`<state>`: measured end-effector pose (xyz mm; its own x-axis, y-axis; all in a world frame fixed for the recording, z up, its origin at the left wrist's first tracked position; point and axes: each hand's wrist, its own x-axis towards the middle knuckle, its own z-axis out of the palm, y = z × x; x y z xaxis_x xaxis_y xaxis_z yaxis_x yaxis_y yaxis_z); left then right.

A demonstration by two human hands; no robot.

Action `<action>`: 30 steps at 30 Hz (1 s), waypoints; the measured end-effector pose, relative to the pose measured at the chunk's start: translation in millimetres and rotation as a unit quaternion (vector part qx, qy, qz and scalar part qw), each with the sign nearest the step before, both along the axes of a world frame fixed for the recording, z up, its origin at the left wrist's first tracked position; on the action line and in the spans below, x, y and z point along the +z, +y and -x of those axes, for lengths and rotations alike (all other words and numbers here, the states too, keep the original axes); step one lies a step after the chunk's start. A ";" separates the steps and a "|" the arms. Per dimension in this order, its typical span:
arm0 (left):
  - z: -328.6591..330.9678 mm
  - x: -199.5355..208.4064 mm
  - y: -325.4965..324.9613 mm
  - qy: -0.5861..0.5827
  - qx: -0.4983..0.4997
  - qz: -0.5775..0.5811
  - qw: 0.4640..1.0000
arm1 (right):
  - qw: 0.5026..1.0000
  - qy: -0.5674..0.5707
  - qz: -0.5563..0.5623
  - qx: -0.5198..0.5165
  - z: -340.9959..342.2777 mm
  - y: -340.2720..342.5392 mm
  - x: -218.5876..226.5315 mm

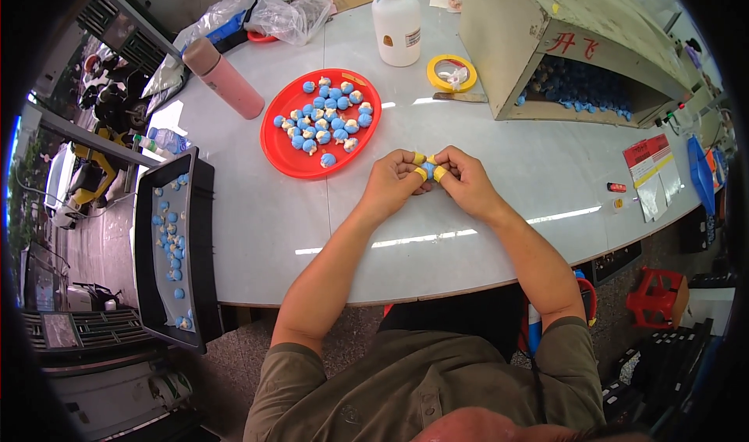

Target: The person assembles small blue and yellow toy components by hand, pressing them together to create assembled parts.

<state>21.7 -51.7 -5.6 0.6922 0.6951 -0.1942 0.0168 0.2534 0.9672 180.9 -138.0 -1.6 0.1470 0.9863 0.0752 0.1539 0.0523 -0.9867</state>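
Between the fingertips of both hands, over the table, is a small blue ball-shaped piece (428, 170). My left hand (392, 181) pinches it from the left and my right hand (466, 181) from the right. Yellow tape wraps the thumbs and forefingers of both hands, and the fingers hide much of the piece. Just left of my hands lies a round red plate (300, 163) with many small blue balls, several of them with cream-coloured parts on top.
A black tray (204, 247) with more blue balls stands at the left edge. Behind are a pink bottle (224, 79), a white bottle (396, 28) and a yellow tape roll (452, 73) beside a flat metal strip (460, 97). A beige box (515, 67) holding blue pieces stands back right.
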 end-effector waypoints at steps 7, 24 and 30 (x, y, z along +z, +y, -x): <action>4.0 12.7 1.3 -0.005 -0.005 0.026 1.000 | 0.999 0.031 0.019 0.016 3.3 -3.6 8.8; 7.9 9.8 -0.9 0.018 -0.018 -0.013 1.000 | 0.998 0.047 0.030 0.028 9.7 1.4 5.9; 4.2 15.3 9.0 -0.196 0.143 0.181 0.953 | 1.000 0.027 0.002 -0.011 2.0 -3.1 5.0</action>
